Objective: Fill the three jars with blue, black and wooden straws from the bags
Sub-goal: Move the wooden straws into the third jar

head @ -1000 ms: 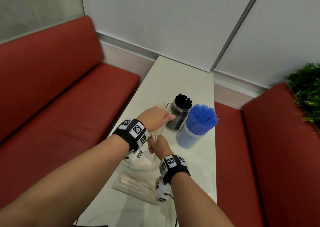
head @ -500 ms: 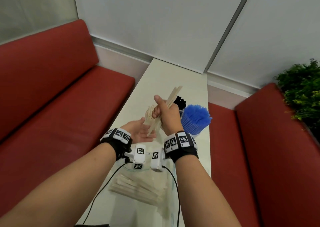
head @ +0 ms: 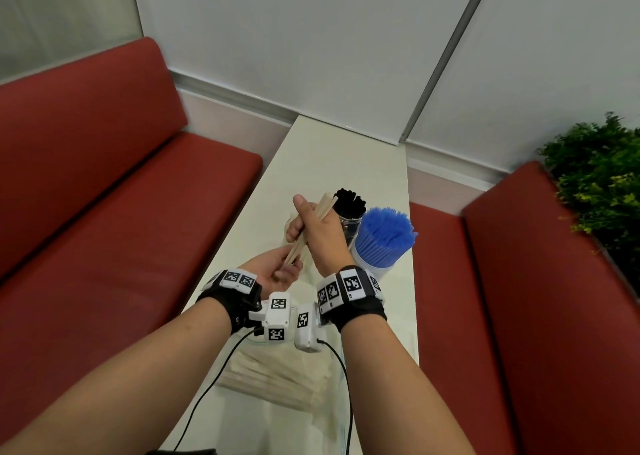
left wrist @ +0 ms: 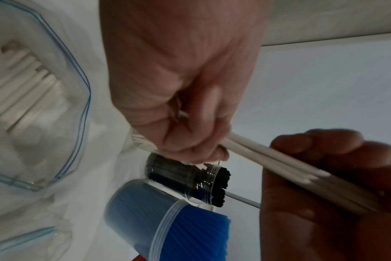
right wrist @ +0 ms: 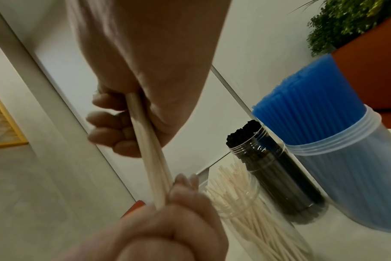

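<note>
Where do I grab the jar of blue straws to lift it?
I would grip the blue straw jar round its clear wall, below the ridged rim, coming from its right side. The blue straws fan out of the top, so there is no hold from above, and the black straw jar stands close on its left.

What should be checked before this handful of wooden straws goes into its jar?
1. Grip: the right hand holds the wooden straws, fingers curled round them: ok.
2. Support: the left hand holds their lower end: ok.
3. Straw ends level: cannot tell, hidden in the hands.
4. Room in the wooden-straw jar: ok, its straws lean loosely.
5. The black jar and blue jar packed full: ok.
6. More straws in the bag: ok.
</note>
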`<state>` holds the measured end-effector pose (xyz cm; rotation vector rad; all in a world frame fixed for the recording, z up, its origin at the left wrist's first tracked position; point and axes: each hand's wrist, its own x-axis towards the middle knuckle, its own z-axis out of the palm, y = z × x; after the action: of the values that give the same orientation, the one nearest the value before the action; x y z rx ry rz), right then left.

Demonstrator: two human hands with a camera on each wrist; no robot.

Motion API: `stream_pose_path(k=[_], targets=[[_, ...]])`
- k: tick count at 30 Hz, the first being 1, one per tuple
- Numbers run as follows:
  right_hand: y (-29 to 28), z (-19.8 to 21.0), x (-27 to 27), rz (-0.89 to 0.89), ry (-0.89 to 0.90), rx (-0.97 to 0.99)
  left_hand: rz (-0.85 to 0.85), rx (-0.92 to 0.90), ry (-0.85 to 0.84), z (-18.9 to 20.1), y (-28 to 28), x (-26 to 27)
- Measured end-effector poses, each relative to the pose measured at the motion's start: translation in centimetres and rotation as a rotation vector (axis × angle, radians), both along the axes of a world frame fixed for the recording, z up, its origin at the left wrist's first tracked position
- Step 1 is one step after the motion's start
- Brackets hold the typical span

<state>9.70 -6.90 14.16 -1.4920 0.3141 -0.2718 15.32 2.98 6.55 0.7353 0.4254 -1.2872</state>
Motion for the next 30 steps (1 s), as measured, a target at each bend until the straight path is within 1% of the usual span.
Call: stream_pose_path(k=[2, 3, 5, 6, 8, 11, 15, 17, 20, 21, 23, 26, 28, 30], targets=[[-0.3, -0.4, -0.1, 0.056, 0.070, -0.029, -0.016, 0.022, -0.034, -0.7, 0.5, -0.1], [-0.6, -0.5, -0.1, 0.111, 0.136, -0.095, -0.005, 0.049, -0.060, -1.1, 0.8, -0.2], [-1.5, -0.5, -0.2, 0.261, 0.333, -0.290, 0.024, 0.121, -0.099, -2.1, 1.5, -0.5], [-1.9, -0.5, -0.2, 0.324, 0.428, -0.338, 0.042, 0.161, -0.124, -2.7, 1.8, -0.7], [-2.5, -0.7, -0.3, 0.359, 0.530, -0.272, 0.072, 0.231, -0.178, -3.9, 2.5, -1.0], [-2.1, -1.3, -0.4, 0.309, 0.526, -0.199, 0.082, 0.287, -0.204, -5.4, 3.1, -1.3], [-1.3, -1.5, -0.1, 0.245, 0.514, -0.224, 0.088, 0.304, -0.243, -6.2, 3.1, -0.9], [-1.6, -0.8, 0.3, 0.227, 0.501, -0.231, 0.128, 0.322, -0.305, -6.0, 2.7, -0.3], [-2.9, 1.3, 1.2, 0.194, 0.455, -0.233, 0.230, 0.361, -0.376, -5.6, 1.8, 0.4], [-3.4, 2.2, 1.6, 0.166, 0.427, -0.262, 0.228, 0.383, -0.396, -5.7, 1.6, 0.6], [-4.5, 3.6, 2.5, 0.055, 0.369, -0.365, 0.155, 0.425, -0.477, -6.0, 1.5, 0.7], [-5.9, 4.2, 4.1, -0.146, 0.344, -0.533, -0.042, 0.487, -0.727, -6.9, 1.5, 0.6], [-6.4, 3.5, 5.2, -0.204, 0.370, -0.672, -0.150, 0.491, -0.908, -7.6, 1.6, 0.4], [-6.4, 2.5, 6.1, -0.216, 0.404, -0.717, -0.327, 0.493, -1.100, -7.9, 1.5, 0.2]])
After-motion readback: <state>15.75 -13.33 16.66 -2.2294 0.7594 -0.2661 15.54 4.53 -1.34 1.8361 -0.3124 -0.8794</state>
